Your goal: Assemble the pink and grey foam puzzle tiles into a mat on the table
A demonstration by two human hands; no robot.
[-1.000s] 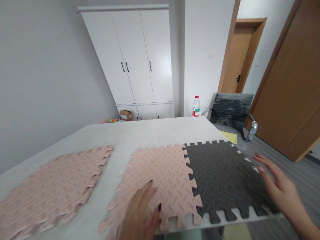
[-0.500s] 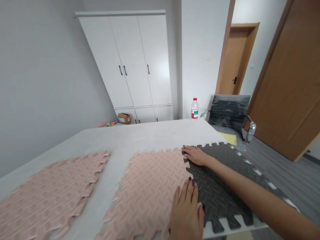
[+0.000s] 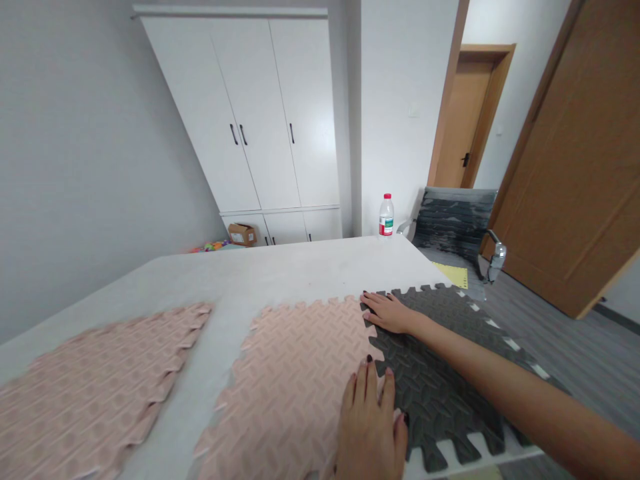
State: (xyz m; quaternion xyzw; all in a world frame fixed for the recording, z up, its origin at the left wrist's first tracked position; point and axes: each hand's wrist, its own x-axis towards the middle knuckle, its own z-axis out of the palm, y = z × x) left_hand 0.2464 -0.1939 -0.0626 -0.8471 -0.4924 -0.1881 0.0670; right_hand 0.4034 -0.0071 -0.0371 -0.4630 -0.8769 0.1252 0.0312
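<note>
A pink foam puzzle mat [image 3: 295, 373] and a dark grey foam mat [image 3: 445, 373] lie interlocked on a white table [image 3: 280, 270]. My left hand [image 3: 373, 420] lies flat, fingers stretched out, on the toothed seam near the table's front edge. My right hand [image 3: 390, 312] rests flat on the far end of the same seam, fingers pointing left, with its forearm lying across the grey mat. Neither hand holds anything.
Another pink mat [image 3: 85, 387] lies at the left of the table. A plastic bottle [image 3: 385, 215] stands beyond the table's far right corner. An office chair [image 3: 457, 230] holding a yellow sheet [image 3: 453, 273] is at the right. White wardrobe [image 3: 260, 113] and a cardboard box [image 3: 242, 234] stand behind.
A second ago my right hand hovered past the grey mat's right edge and my left lay on the pink mat. Both have moved onto the seam; since half a second ago they barely shifted.
</note>
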